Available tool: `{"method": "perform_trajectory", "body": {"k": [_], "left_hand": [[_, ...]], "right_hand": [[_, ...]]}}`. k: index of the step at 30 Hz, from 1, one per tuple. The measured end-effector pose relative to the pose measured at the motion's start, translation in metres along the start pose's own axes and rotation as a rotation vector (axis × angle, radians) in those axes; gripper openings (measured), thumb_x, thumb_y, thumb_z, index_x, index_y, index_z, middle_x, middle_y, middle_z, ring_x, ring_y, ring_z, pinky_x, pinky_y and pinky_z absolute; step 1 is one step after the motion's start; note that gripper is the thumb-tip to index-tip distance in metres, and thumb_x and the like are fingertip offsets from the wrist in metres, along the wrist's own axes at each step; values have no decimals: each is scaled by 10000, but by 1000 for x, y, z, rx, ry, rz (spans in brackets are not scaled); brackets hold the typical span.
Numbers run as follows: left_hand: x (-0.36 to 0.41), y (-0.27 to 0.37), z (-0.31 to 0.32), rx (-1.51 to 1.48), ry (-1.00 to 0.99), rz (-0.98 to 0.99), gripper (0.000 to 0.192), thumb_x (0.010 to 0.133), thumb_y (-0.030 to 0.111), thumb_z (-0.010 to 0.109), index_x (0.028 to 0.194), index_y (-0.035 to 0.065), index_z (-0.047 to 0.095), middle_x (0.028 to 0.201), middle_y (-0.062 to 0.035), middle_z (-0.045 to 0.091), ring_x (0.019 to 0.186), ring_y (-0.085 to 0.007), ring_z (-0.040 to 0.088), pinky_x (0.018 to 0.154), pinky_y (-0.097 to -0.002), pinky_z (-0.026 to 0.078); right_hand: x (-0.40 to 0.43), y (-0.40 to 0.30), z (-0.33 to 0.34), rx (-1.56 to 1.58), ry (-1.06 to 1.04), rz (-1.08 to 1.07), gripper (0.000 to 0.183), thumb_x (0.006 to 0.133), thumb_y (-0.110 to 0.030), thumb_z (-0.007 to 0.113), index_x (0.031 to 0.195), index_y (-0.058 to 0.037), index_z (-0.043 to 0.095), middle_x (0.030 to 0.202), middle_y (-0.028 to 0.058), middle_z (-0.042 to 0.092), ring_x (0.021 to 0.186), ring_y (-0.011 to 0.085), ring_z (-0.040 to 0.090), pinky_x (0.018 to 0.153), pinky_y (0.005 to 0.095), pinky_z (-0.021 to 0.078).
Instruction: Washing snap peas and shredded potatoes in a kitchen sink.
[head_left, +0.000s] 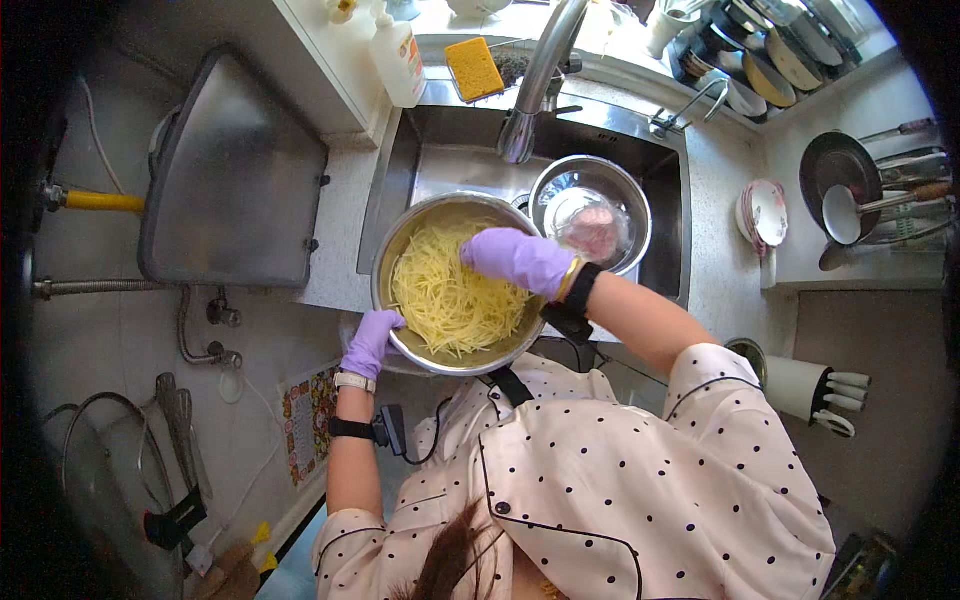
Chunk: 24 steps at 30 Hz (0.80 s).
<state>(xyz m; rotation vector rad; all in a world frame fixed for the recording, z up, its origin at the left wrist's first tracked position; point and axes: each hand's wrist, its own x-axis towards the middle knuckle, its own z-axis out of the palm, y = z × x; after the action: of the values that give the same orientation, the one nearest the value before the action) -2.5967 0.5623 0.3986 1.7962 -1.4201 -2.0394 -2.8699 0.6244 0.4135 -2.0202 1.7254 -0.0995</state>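
A large stainless steel bowl (469, 367) holds a heap of pale yellow shredded vegetable, perhaps potato (450, 300). My left hand (371, 341), in a purple glove, grips the bowl's rim at its lower left. My right hand (514, 259), gloved the same way, reaches over the right side of the bowl with its fingertips at the shreds; whether it holds any is hidden. Beside that hand, inside the sink, a smaller metal bowl (645, 217) contains a pink piece of what looks like meat in clear plastic (592, 229).
The steel sink (465, 169) lies beyond the large bowl, with the faucet (521, 127) reaching over it. A yellow sponge (475, 69) and a white pump bottle (400, 60) are behind. Small dishes (765, 214) sit right; a knife holder (795, 386) is lower right.
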Motion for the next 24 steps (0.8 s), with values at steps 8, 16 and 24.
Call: {"method": "perform_trajectory", "body": {"k": [8,16,24], "left_hand": [[4,-12,-2,-88,-13,30,201,701,89,561,843,-46,606,751,-79,603,631,-193,596,585,-304,508],[15,-17,-6,-162,26,15,178,686,91,603,796,-49,609,713,-76,590,618,-213,591,580,-319,498],[16,10,-23,97,-41,104,219,660,72,594,811,-85,621,717,-119,615,583,-209,607,519,-304,493]], "right_hand": [[-70,12,-53,296,391,180,244,824,-163,613,1048,-68,634,971,113,663,891,265,636,806,337,495],[-94,15,15,586,546,465,307,846,-233,628,1071,-40,548,903,157,635,843,281,622,760,359,476],[-113,-27,33,782,617,700,334,852,-212,603,1111,-21,513,955,224,624,883,364,620,762,405,490]]}}
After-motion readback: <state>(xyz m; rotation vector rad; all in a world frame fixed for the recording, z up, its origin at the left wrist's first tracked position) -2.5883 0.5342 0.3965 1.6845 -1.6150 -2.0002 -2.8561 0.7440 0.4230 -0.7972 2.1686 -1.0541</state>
